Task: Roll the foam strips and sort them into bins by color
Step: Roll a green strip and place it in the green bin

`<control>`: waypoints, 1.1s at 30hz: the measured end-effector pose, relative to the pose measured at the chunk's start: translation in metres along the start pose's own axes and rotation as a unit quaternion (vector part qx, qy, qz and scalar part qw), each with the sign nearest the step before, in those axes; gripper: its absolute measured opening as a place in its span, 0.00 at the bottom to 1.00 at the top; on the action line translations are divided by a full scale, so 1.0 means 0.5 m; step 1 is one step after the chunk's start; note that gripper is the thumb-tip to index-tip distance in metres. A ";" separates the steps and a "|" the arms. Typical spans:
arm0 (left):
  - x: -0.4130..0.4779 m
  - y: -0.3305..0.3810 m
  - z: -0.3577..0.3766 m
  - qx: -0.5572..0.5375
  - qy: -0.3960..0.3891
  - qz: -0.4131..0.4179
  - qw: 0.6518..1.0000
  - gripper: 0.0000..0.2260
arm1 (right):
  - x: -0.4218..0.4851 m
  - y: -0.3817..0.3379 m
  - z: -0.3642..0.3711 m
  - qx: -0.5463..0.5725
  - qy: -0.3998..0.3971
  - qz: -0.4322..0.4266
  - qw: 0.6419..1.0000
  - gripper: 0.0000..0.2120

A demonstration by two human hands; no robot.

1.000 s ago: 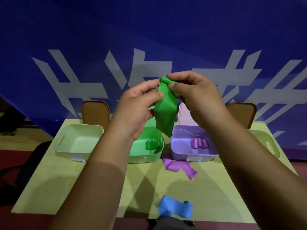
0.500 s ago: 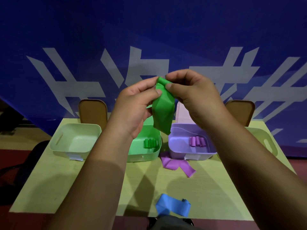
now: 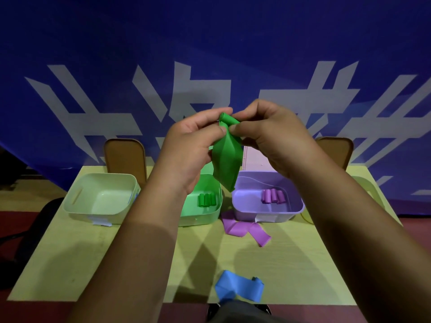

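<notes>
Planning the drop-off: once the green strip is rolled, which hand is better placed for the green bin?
Left, probably. Both hands pinch the strip at its rolled top, but the left hand hovers above the green bin; the right hand sits over the purple bin and would have to cross.

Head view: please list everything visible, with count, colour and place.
green strip: one, green, held above bins, top rolled
green bin: one, green, middle of table
green rolls: a few, green, inside green bin
purple bin: one, purple, right of green bin
purple rolls: a few, purple, inside purple bin
purple strips: count unclear, purple, table, before purple bin
blue strip: one, blue, table's near edge
pale bins: two, off-white, table's left and far right
table: one, yellow-green
chair backs: two, brown, behind table
banner: one, blue with white marks, background
left hand: pinches green strip
right hand: pinches green strip's rolled end
</notes>
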State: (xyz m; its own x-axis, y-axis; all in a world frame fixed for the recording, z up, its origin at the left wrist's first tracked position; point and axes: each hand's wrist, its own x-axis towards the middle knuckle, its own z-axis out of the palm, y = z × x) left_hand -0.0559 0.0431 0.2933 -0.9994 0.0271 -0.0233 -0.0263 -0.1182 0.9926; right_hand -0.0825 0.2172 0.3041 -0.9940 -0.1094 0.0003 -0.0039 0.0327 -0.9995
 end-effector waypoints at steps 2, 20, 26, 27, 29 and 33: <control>0.003 0.001 0.003 0.008 0.006 0.004 1.000 0.15 | 0.002 0.002 -0.001 0.006 -0.002 -0.001 1.000 0.07; 0.026 0.009 0.031 0.090 0.073 0.072 0.991 0.05 | 0.012 0.001 -0.019 -0.111 0.025 -0.085 0.990 0.08; 0.023 0.023 0.037 0.052 0.057 0.062 0.995 0.08 | 0.013 -0.006 -0.039 0.005 -0.020 -0.055 0.998 0.08; 0.021 0.025 0.038 0.048 0.055 0.061 0.995 0.08 | 0.014 -0.007 -0.041 0.004 -0.024 -0.056 0.998 0.08; 0.020 0.031 0.040 0.040 0.050 0.063 0.996 0.09 | 0.015 -0.011 -0.044 0.004 -0.025 -0.061 0.998 0.08; 0.019 0.042 0.045 0.030 0.053 0.061 0.996 0.11 | 0.017 -0.022 -0.047 -0.009 -0.015 -0.077 0.997 0.06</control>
State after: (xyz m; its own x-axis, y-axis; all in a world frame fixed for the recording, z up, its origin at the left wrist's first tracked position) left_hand -0.0656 0.0630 0.3165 -0.9920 -0.0893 0.0897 0.0948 -0.0550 0.9940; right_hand -0.0934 0.2390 0.3160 -0.9776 -0.1444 0.1532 -0.1592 0.0314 -0.9867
